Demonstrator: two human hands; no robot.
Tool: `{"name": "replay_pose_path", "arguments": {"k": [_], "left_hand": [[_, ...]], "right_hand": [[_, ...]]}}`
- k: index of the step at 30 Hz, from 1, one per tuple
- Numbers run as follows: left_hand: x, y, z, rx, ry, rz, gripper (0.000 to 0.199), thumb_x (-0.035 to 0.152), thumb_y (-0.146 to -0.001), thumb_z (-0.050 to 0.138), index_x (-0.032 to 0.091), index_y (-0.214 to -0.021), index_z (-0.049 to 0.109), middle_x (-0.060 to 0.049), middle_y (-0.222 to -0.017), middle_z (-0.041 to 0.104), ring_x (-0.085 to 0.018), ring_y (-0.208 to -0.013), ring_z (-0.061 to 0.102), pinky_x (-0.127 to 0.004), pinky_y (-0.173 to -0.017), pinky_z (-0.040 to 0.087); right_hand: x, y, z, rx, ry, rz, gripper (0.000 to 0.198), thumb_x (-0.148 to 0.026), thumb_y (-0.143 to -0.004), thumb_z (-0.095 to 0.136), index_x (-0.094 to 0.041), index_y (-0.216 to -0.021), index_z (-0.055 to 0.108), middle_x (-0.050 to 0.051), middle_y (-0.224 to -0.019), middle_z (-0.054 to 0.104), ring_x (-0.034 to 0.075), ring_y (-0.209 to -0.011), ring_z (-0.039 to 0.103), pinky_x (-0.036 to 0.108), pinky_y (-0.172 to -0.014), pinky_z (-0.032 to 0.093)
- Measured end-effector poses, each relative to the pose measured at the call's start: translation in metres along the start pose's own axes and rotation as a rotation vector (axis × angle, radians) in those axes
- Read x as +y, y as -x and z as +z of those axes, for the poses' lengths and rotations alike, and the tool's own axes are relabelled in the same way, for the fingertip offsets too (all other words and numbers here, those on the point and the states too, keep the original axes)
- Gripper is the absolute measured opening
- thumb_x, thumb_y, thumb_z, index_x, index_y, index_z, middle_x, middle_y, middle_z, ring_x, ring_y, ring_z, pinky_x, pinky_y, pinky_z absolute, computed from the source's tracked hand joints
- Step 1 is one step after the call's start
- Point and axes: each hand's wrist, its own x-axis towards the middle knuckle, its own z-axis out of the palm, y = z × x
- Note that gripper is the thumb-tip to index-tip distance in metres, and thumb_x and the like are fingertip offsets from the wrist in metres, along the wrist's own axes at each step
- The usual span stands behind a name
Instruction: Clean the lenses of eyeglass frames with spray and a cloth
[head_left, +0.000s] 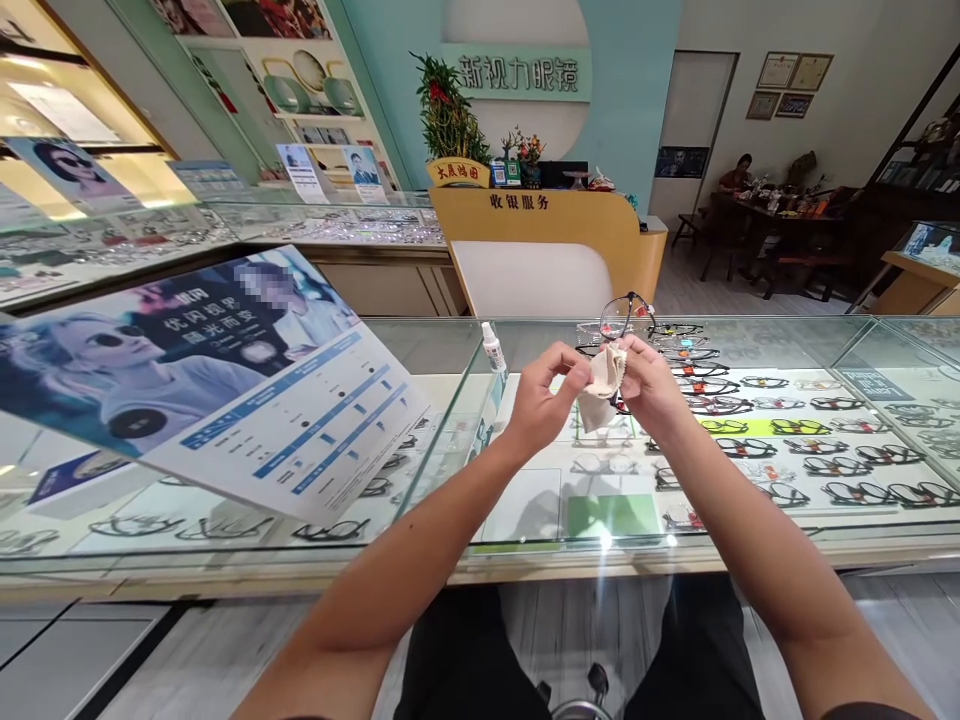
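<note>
Both of my hands are raised over the glass display counter (517, 565). A cream-coloured cleaning cloth (606, 374) is bunched between them, its lower edge hanging down. My left hand (551, 390) is closed, thumb and fingers pinching the cloth from the left. On the other side my right hand (646, 378) is closed around a pair of thin dark-rimmed eyeglasses (616, 316) and touches the cloth too. One round lens stands up above the fingers; cloth and fingers hide much of the frame. A small white spray bottle (492, 347) stands upright on the counter, left of my hands.
Rows of eyeglasses (801, 427) lie under the glass. A large tilted advertising board (225, 375) stands on the counter at left. Beyond are a yellow reception desk (540, 225), a plant (450, 110), and a seated person (739, 175) at a table in the back right.
</note>
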Motion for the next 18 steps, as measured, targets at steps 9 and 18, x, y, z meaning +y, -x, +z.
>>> {"name": "replay_pose_path", "arguments": {"k": [9,18], "left_hand": [[0.003,-0.010,-0.002,-0.211,0.221,-0.535,0.070,0.078,-0.068,0.083,0.015,-0.090,0.063,0.000,-0.082,0.060,-0.012,-0.075,0.052,-0.024,-0.067,0.040],[-0.001,-0.009,-0.008,-0.360,0.406,-0.622,0.064,0.070,-0.071,0.087,0.011,-0.092,0.076,-0.004,-0.080,0.067,-0.016,-0.079,0.059,-0.028,-0.074,0.040]], "right_hand": [[0.000,0.004,0.005,-0.081,0.014,0.023,0.051,-0.051,-0.057,0.102,-0.021,-0.073,0.065,-0.004,-0.074,0.067,0.010,-0.071,0.060,0.020,-0.064,0.048],[0.000,0.003,0.004,-0.051,0.037,0.024,0.051,-0.052,-0.058,0.101,-0.021,-0.072,0.063,-0.002,-0.089,0.072,0.010,-0.072,0.060,0.022,-0.066,0.048]]}}
